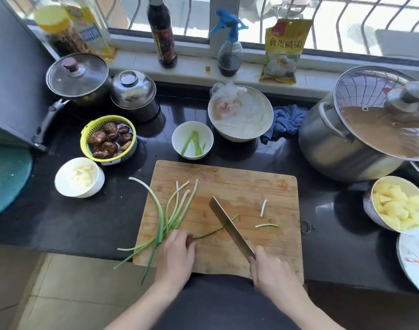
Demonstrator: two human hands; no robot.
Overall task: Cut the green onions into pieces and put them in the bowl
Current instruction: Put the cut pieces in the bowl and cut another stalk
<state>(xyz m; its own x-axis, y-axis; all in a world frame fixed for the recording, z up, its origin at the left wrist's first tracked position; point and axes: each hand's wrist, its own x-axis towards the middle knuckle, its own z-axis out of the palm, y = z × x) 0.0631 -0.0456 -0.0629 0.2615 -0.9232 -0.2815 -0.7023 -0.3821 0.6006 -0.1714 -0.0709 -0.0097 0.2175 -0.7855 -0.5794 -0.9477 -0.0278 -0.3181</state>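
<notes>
- The right hand (270, 267) is nearest, its grip closed round the handle of a knife (229, 226); the blade slants up and left across the wooden cutting board (239, 186), its edge lying over a thin green stalk.
- The left hand (176, 252) sits at the board's near left edge, its grip pinching the near end of that single stalk (212, 232), which runs from the fingertips rightward and passes under the blade.
- The bundle of green onions (177, 210) lies just left of the left hand, fanned out: white ends point toward the board's far side, green ends hang off the near left corner over the counter (84, 222).
- Two cut pieces (265, 216) lie on the board to the right of the blade, one whitish and one green, apart from both hands.
- Beyond the board's far edge stands a white bowl (192, 129) with a few green strips inside.
- Left of it are a small white bowl of pale slices (80, 177) and a green strainer of mushrooms (108, 139).
- At the right, a bowl of yellow cubes (398, 206) and a large lidded steel pot (360, 129) stand on the counter.
</notes>
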